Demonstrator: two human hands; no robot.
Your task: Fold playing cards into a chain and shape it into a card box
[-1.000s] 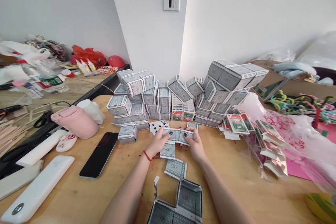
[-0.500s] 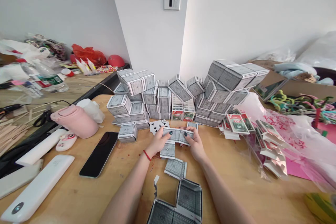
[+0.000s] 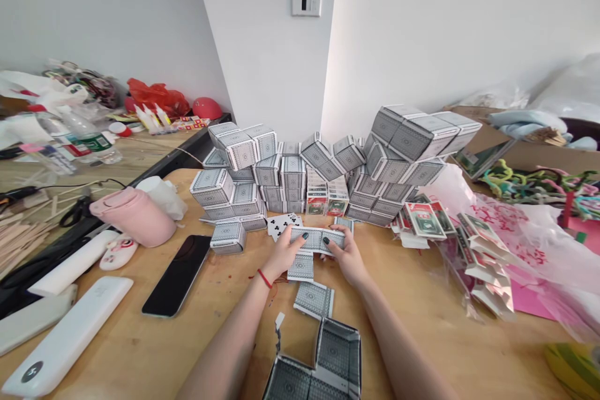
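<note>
- Both hands grasp one folded strip of cards (image 3: 317,239), held just above the table (image 3: 154,350), its long axis running left to right.
- At its left end the left hand (image 3: 281,256) pinches; at its right end, the right hand (image 3: 349,259).
- Fingers (image 3: 300,241) are clenched on it, thumbs on top; each hand is equally near.
</note>
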